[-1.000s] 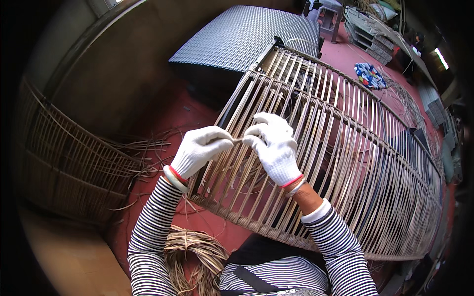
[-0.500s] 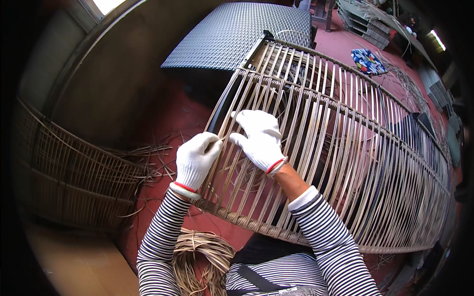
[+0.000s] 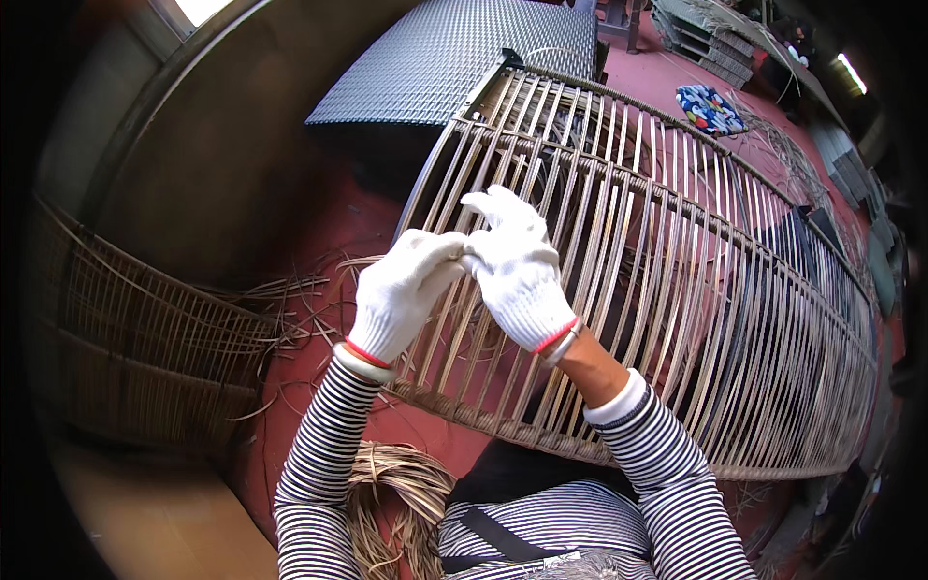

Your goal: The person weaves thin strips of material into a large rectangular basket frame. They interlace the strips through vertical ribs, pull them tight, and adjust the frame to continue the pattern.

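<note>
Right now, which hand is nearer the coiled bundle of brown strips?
Left: the left hand is above the bundle in the view; the right hand is farther, up and rightward.

Both arms reach forward from the body, the left forearm and right forearm angling inward until the gloved hands meet. The left hand has its thumb and fingers drawn together, tips against the right hand, whose upper fingers stretch outward. I can see bare skin at the right wrist; what the fingertips pinch, I can't tell.
</note>
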The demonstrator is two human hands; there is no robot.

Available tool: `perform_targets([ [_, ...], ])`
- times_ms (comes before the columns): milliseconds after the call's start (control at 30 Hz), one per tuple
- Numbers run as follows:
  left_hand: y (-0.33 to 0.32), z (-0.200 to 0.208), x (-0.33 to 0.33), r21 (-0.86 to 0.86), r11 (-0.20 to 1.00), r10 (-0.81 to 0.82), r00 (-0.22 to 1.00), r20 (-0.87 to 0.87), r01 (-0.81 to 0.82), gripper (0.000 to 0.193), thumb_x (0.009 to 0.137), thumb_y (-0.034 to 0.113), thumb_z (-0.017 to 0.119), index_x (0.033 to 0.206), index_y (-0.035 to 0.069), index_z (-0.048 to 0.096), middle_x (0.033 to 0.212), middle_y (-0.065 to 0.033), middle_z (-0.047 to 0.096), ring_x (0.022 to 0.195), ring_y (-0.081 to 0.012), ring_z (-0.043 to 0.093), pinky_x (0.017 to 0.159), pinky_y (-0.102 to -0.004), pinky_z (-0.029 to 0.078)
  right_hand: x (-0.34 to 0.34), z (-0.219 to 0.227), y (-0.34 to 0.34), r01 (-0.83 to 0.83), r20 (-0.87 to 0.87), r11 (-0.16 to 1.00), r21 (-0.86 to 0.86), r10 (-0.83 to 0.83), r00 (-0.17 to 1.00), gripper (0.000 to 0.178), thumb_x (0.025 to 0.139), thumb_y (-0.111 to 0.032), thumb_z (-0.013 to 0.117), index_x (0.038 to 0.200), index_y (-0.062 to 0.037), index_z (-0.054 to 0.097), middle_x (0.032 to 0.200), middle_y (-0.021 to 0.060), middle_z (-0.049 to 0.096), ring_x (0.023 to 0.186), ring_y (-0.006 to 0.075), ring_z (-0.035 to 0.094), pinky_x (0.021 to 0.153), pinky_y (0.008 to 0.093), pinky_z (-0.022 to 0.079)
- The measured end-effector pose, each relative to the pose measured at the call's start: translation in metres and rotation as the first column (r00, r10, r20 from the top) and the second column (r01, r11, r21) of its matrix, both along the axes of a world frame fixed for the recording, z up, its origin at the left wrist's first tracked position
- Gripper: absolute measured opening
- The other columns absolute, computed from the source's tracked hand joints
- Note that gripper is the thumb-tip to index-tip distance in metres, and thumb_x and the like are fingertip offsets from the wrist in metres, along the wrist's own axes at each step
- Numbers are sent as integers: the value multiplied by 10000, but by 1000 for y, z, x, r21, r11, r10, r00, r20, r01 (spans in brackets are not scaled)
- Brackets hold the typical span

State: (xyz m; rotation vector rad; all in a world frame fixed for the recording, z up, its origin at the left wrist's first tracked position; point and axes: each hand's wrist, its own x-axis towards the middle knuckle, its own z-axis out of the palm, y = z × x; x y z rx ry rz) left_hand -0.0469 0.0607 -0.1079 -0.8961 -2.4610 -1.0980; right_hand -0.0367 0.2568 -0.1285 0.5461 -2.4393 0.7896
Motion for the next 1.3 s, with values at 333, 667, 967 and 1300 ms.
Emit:
perform_targets([
  [333, 25, -30, 1, -19, 950, 308, 923, 230, -312, 133, 936, 144, 812, 931, 34, 737, 851, -74, 685, 730, -200, 671, 692, -334, 543, -9, -33, 15, 186, 162, 982, 35, -189, 969, 299, 938, -269, 725, 1146, -57, 753, 1450, 154, 650, 1418, 364, 539, 1209, 506, 412],
  [667, 30, -41, -3, 47, 924, 362, 906, 218, -380, 200, 994, 195, 757, 944, 1, 753, 808, -83, 700, 695, -147, 651, 671, -321, 529, -14, -25, 21, 83, 287, 992, 95, -107, 952, 562, 969, -424, 739, 1465, -168, 663, 1579, 147, 558, 1530, 356, 430, 1281, 542, 306],
  [967, 14, -53, -12, 67, 993, 92, 992, 83, -97, 82, 971, 48, 740, 1044, 10, 733, 963, -117, 715, 859, -233, 704, 798, -339, 565, -21, -17, 27, 17, 315, 1000, 7, -18, 949, 376, 949, -465, 701, 1242, -253, 806, 1452, 69, 626, 1387, 313, 514, 1210, 501, 368],
  [1300, 7, -49, -15, 45, 997, 44, 976, 214, -54, 106, 969, 38, 731, 1069, 5, 716, 984, -112, 706, 881, -223, 701, 819, -330, 561, -15, -47, 14, 176, 116, 973, -151, -159, 980, 261, 858, -416, 803, 1046, -241, 851, 1304, 17, 735, 1447, 340, 514, 1216, 489, 383],
])
